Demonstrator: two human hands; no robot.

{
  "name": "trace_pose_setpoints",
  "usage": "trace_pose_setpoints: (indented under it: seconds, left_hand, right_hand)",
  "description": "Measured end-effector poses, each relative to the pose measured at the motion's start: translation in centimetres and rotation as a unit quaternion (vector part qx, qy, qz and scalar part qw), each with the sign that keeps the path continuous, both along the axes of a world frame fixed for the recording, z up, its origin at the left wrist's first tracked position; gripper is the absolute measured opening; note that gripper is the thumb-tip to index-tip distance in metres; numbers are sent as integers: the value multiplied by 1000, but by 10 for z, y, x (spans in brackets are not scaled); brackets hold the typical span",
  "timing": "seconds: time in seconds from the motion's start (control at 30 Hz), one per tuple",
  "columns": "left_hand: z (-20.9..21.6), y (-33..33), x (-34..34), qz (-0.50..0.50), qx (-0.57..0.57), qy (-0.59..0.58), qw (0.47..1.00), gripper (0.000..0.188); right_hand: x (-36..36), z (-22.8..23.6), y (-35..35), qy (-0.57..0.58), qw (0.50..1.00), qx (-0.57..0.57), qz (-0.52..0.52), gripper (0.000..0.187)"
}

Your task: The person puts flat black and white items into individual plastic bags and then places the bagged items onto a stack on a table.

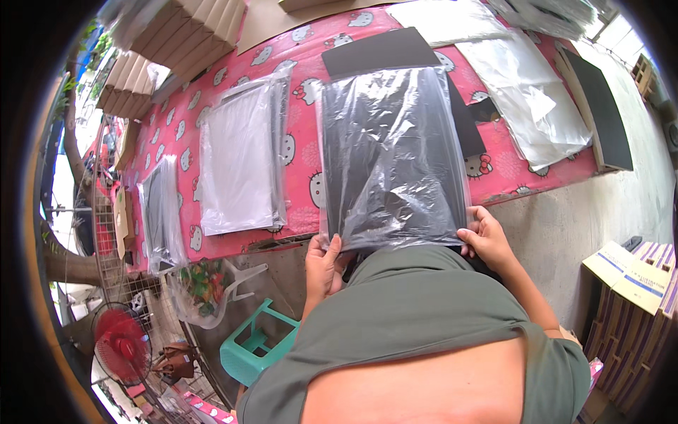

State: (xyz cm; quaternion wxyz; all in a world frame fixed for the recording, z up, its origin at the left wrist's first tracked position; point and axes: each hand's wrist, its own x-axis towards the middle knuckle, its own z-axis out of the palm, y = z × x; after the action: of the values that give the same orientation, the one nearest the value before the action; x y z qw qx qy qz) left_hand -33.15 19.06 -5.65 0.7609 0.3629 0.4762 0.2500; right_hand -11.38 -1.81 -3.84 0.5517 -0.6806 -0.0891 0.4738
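A clear plastic bag (pixel 395 152) with a black board inside lies over the table's near edge, in front of my body. My left hand (pixel 325 267) pinches the bag's near left corner, thumb on top. At the near right corner my right hand (pixel 487 239) grips the bag the same way, its fingers mostly underneath. The plastic is wrinkled and glossy. Beyond it a bare black board (pixel 381 51) sticks out from under the bag's far end, and more black shows along its right side.
A pink cat-print cover (pixel 304 205) spreads over the table. To the left lie a bagged white stack (pixel 240 155) and a bagged dark stack (pixel 161 212). Clear plastic bags (pixel 530 99) lie right. Brown cartons (pixel 183 35) rise far left; a green stool (pixel 258 343) and red fan (pixel 122 344) stand below.
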Motion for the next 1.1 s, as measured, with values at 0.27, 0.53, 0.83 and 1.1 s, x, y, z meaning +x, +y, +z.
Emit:
trace_pose_setpoints:
  seconds: [0.27,0.53,0.83,1.1]
  left_hand:
    - [54,99,26,281,216,0,935,19]
    - [-7,302,-160,262,299,43,917,27]
    - [-15,311,-124,386,234,450,770,81]
    - [65,99,84,-229,554,16,800,92]
  right_hand:
    - [11,35,84,-114,971,127,166,38]
    - [151,26,35,-430,899,36,-67,21]
    - [260,-19,-4,-479,711,-465,-220,68]
    - [76,23,126,-638,737,138,178,13]
